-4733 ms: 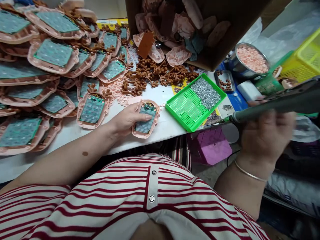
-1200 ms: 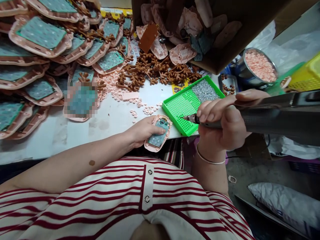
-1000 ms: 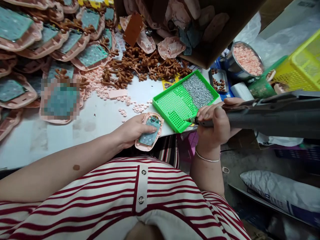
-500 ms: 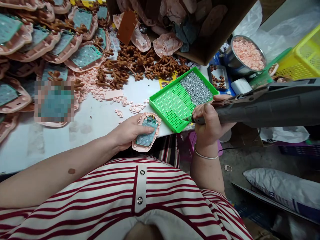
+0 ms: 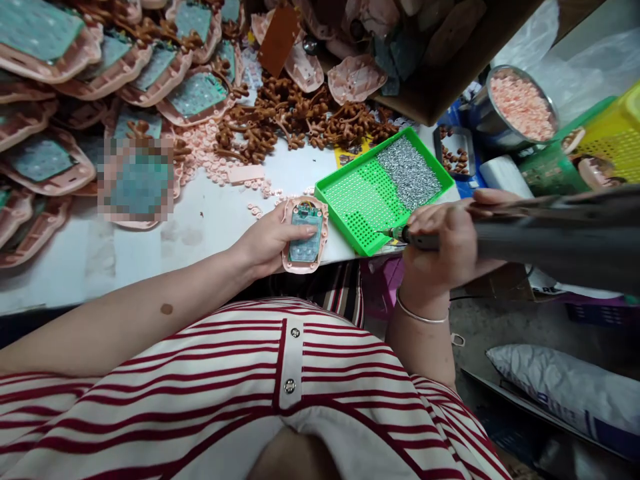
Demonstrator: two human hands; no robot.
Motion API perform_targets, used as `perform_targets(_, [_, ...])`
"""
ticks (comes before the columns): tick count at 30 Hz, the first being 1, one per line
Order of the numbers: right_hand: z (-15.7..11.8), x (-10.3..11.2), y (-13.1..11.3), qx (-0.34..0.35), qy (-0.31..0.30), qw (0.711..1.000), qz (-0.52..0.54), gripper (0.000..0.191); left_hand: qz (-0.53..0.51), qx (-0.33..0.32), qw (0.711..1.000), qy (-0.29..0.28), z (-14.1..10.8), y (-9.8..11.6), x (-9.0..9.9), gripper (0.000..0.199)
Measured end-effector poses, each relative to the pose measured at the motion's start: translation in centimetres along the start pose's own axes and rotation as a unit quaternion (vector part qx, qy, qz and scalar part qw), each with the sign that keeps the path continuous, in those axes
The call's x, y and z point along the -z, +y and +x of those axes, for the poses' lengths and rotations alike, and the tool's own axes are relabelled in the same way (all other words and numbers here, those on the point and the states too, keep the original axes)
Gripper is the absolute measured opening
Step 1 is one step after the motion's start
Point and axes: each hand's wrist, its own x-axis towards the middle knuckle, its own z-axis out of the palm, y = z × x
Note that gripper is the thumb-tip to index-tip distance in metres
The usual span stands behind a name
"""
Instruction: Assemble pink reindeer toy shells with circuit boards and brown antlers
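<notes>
At a white desk, the left hand grips a rounded pink plastic shell, the right hand a tubular grey driver, a perforated green tray between them.

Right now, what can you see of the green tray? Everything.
The green tray is rectangular, plastic-looking, with low walls and a floor full of small holes. It lies open side up, diagonally on the white table, near the edge. Small silvery pieces, metal-looking, are heaped toward its far end. A yellow sheet shows past its sides. The tool in the right hand has its tip at the tray's near end; contact can't be told.
</notes>
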Motion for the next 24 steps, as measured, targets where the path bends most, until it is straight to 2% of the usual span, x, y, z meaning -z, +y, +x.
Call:
perform_targets(2, [-0.5,-1.0,-1.5,0.051,-0.011,0.998,0.02,0.021,0.001,-0.018,1.0,0.003,0.1,-0.1,-0.1,0.049])
perform_targets(4, [-1.5,-1.9,-2.9,0.02,-0.079,0.996,0.041,0.033,0.001,-0.031,1.0,0.005,0.2,-0.1,-0.2,0.049])
perform_targets(6, [-2.6,-2.5,-3.6,-0.013,-0.123,0.989,0.08,0.031,-0.001,-0.039,0.999,0.011,0.2,-0.2,-0.2,0.048])
perform_targets(8, [-3.8,-2.8,-3.7,-0.044,-0.144,0.984,0.099,0.027,-0.002,-0.045,0.999,0.011,0.2,-0.2,-0.2,0.046])
perform_targets(12, [-5.1,-3.0,-2.9,-0.086,-0.179,0.978,0.07,0.033,-0.006,-0.057,0.998,0.007,0.3,-0.3,-0.3,0.046])
perform_targets(20, [-5.7,-2.9,-1.6,-0.08,-0.189,0.974,0.101,0.022,-0.018,-0.064,0.998,0.004,0.4,-0.4,-0.3,0.044])
perform_targets(24, [-5.9,-2.8,-1.6,-0.083,-0.185,0.974,0.103,0.024,-0.018,-0.059,0.998,0.0,0.5,-0.4,-0.2,0.042])
